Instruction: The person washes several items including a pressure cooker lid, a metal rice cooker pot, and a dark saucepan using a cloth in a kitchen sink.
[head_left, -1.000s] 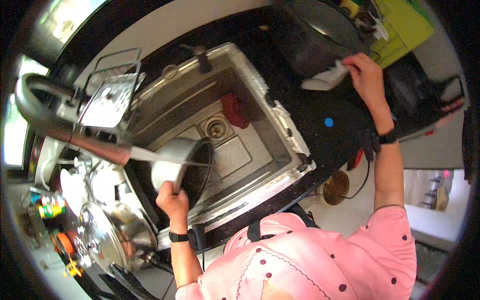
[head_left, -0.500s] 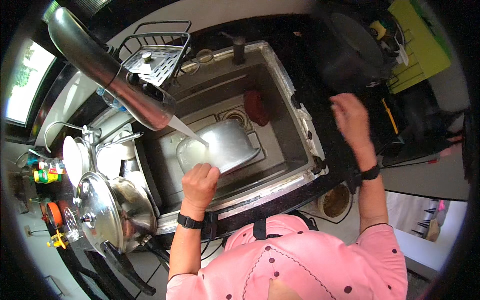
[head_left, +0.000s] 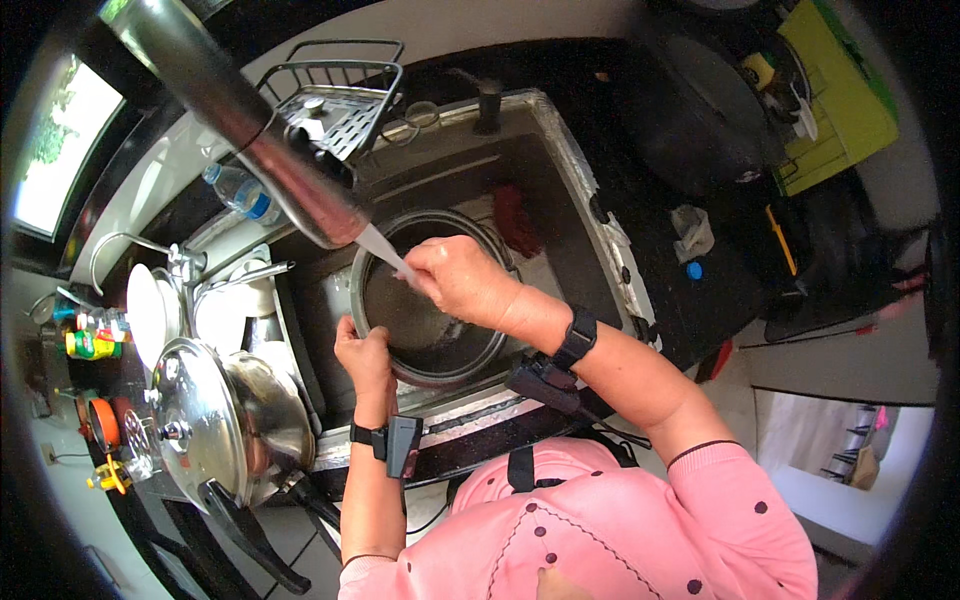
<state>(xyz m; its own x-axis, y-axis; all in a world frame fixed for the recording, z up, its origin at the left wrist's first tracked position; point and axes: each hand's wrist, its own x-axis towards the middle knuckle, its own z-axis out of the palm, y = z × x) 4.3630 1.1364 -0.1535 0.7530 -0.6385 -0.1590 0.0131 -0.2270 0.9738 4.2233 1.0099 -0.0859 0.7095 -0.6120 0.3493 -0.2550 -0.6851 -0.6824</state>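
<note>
Left hand [head_left: 365, 352] grips near rim of round dark pan [head_left: 432, 300], fingers clenched on its edge; pan sits tilted in steel sink [head_left: 575, 190]; right hand [head_left: 458, 280] over pan's middle, fingers curled under water stream [head_left: 385, 252] — what they hold, cannot tell; left of sink, pressure cooker [head_left: 215, 420] on table; beyond, wire rack [head_left: 335, 85] and plastic bottle [head_left: 238, 190].

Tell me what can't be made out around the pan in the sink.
Head view only:
- Right hand palm and fingertips: turned away over the round pan.
- Left hand fingertips: hidden behind the pan's rim.
- Sink drain: covered by the pan.
- Faucet base: cut off by the picture's edge.
</note>
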